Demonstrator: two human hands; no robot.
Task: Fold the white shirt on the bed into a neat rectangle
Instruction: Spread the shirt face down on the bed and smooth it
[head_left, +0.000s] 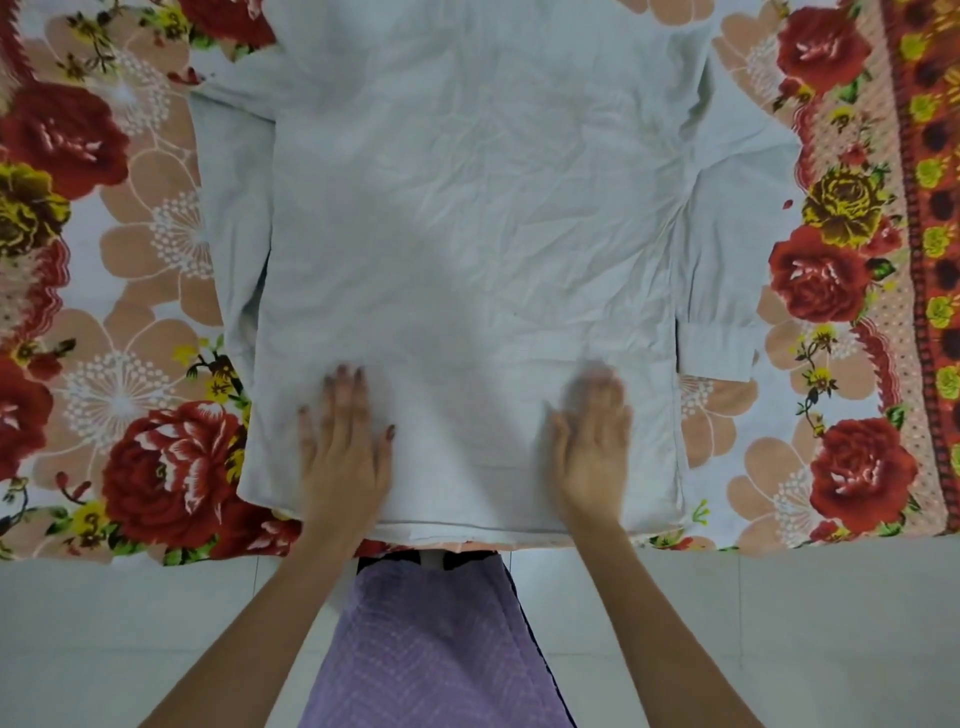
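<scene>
Both forearms extend forward, bare, roughly parallel. Left hand (343, 447) flat, palm down, fingers spread and pointing away from the body. Right hand (592, 441) flat, palm down, fingers together; fingertips motion-blurred. Hands well apart, level with each other.

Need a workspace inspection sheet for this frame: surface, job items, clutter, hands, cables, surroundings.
Surface: bed with floral bedsheet, fairly flat.
Job's things: white shirt spread flat and creased, hem toward the person, not yet folded; sleeves lie along both sides, right cuff visible.
Clutter: nothing seen.
Hands: left hand and right hand palm-down, open, flat on the shirt near the hem; right one blurred.
Cables: nothing seen.
Surroundings: light tiled floor; person's purple garment.
</scene>
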